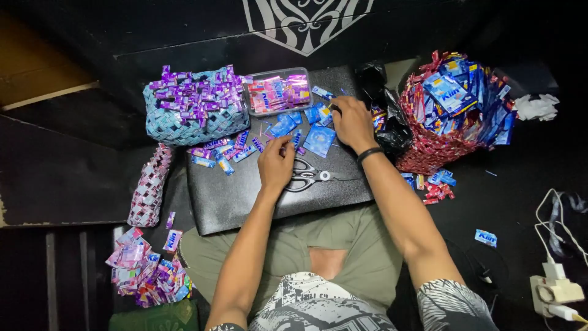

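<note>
Black lap board (245, 202) on knees. Clear plastic tub (277, 92) at board's far edge; blue woven basket (193, 122) left of tub; red woven basket (441, 144) right of board; steel scissors (306, 175) mid-board, loose blue wrappers (318, 140) behind them.

The setting is dim and mostly black: a dark floor (520, 184) spreads around the seated spot, and a black panel (184, 24) behind carries a white curling emblem (306, 21) at the top edge of the view. At the upper left a brownish board (37, 67) with a pale edge slants across the darkness, and below it a dark slab (61, 171) shows a worn, pale lower rim. On the floor at the far right lie white cables (560, 214) running to a white power strip (554, 288), with a crumpled white cloth (536, 106) farther up.
</note>
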